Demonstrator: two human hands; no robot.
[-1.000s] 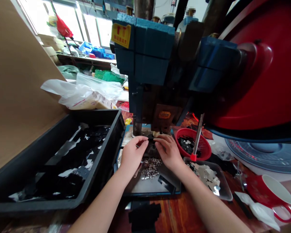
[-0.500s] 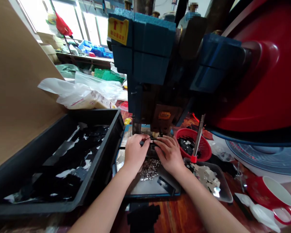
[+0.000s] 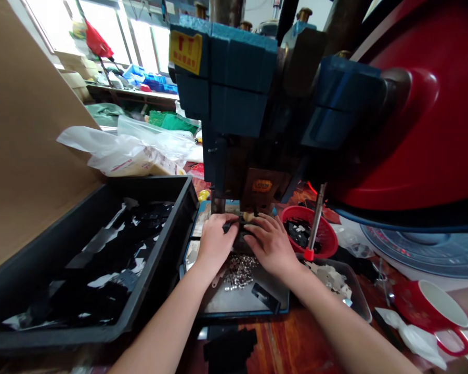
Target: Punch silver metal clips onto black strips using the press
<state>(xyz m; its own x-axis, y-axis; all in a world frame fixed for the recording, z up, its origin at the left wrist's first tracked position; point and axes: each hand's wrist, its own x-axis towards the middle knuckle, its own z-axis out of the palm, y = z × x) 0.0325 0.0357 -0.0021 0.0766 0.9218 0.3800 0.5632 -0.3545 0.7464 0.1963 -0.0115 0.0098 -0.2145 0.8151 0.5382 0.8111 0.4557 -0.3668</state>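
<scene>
Both hands are at the die of a blue press (image 3: 237,78), just under its ram. My left hand (image 3: 216,241) is closed, thumb and forefinger drawn together by the die; anything between them is too small to make out. Opposite it, my right hand (image 3: 271,241) has its fingers stretched apart over the dark die block (image 3: 245,243), thumb side toward the left hand. Between the wrists, a heap of small shiny metal parts (image 3: 239,271) lies on the metal base plate (image 3: 226,304). A flat black piece (image 3: 265,297) rests at the plate's front right.
At left stands a large black bin (image 3: 128,311) of black and pale scraps. On the right are a red basket (image 3: 331,249) of black pieces, a clear tray (image 3: 364,306) of pale flat pieces, an upright red-tipped rod (image 3: 315,221) and a red mug (image 3: 417,306). Black pieces (image 3: 230,350) lie in front.
The view has shifted slightly. A small pale strip seen between the fingertips earlier no longer shows, and my right fingertips sit a little farther from the left ones.
</scene>
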